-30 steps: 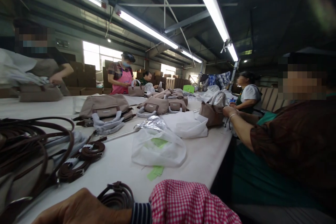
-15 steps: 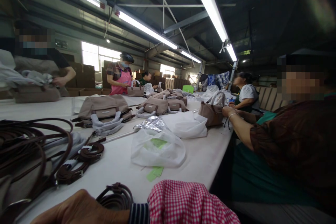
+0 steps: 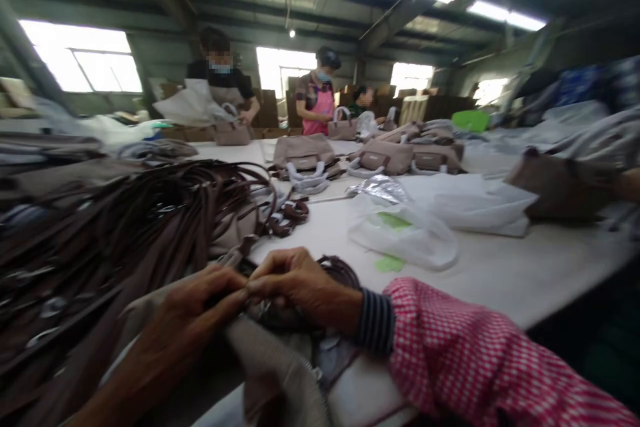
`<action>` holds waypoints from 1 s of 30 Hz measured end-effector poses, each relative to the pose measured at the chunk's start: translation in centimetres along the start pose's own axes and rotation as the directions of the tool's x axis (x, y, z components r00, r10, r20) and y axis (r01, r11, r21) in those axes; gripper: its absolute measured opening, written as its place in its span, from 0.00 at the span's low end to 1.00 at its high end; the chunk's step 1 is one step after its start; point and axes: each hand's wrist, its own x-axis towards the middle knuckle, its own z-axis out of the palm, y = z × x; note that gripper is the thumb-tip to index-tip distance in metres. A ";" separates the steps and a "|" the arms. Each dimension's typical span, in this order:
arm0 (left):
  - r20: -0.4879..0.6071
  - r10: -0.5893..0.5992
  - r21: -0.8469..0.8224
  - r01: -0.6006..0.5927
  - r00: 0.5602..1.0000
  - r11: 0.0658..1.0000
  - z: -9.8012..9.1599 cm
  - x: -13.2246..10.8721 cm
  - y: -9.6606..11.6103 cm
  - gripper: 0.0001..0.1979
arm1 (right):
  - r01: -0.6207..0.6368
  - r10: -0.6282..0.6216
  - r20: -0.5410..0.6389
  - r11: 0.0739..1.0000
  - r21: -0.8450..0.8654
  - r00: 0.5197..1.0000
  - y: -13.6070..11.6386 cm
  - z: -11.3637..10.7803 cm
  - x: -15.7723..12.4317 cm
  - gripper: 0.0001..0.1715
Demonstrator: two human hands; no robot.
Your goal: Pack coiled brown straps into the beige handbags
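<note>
The view is swinging left and down from 1 second ago. Where only the right hand (image 3: 300, 287) was showing, the left hand (image 3: 200, 303) is now joining it, and both are working on the taupe bag (image 3: 270, 367). The bag is lying just right of the heap of brown straps (image 3: 125, 227). The 2 hands are resting on it knuckles up, their fingertips meeting and pinched together on something too small to make out. A coiled strap (image 3: 343, 270) is lying further right of the heap, touching the right hand.
</note>
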 end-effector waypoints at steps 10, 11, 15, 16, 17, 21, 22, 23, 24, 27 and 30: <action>0.402 0.188 0.209 -0.290 0.896 0.934 -4.1 -2.1 5.1 0.13 | 0.133 -0.097 0.095 0.564 -0.815 0.991 -4.1 -5.4 -5.8 0.11; 0.422 0.189 0.246 -0.313 0.887 0.917 -4.1 -2.1 5.5 0.14 | 0.167 -0.044 0.166 0.472 -0.866 0.985 -4.3 -5.7 -6.7 0.12; 0.430 0.242 0.473 -0.445 0.870 0.760 -2.6 -1.6 6.1 0.09 | 0.343 0.022 0.360 0.249 -0.906 0.933 -4.1 -6.2 -9.0 0.14; 0.429 0.260 0.513 -0.470 0.865 0.718 -2.1 -1.5 6.1 0.10 | 0.360 0.014 0.373 0.231 -0.904 0.928 -3.9 -6.3 -9.2 0.13; 0.423 0.285 0.533 -0.491 0.860 0.690 -1.6 -1.5 6.0 0.10 | 0.370 0.005 0.380 0.219 -0.903 0.925 -3.6 -6.4 -9.2 0.12; 0.282 0.412 0.484 -0.499 0.867 0.719 -1.5 -1.9 5.0 0.13 | 0.380 -0.050 0.378 0.207 -0.902 0.924 -3.1 -6.7 -8.7 0.10; 0.235 0.432 0.463 -0.491 0.871 0.738 -1.8 -2.0 4.8 0.14 | 0.372 -0.075 0.365 0.223 -0.901 0.928 -3.2 -6.7 -8.5 0.10; 0.206 0.439 0.441 -0.484 0.874 0.756 -2.1 -2.1 4.7 0.14 | 0.346 -0.101 0.331 0.247 -0.905 0.938 -3.4 -6.6 -8.2 0.09; 0.191 0.443 0.423 -0.480 0.876 0.768 -2.4 -2.2 4.7 0.14 | 0.298 -0.126 0.273 0.278 -0.913 0.954 -3.7 -6.5 -8.0 0.08; 0.212 0.413 0.407 -0.465 0.886 0.786 -3.0 -2.0 5.0 0.15 | 0.102 -0.159 0.049 0.342 -0.934 0.986 -4.8 -5.7 -7.1 0.11; 0.246 0.402 0.394 -0.470 0.882 0.790 -3.1 -1.7 5.5 0.13 | 0.067 -0.259 0.009 0.218 -0.974 0.966 -5.0 -4.9 -6.0 0.10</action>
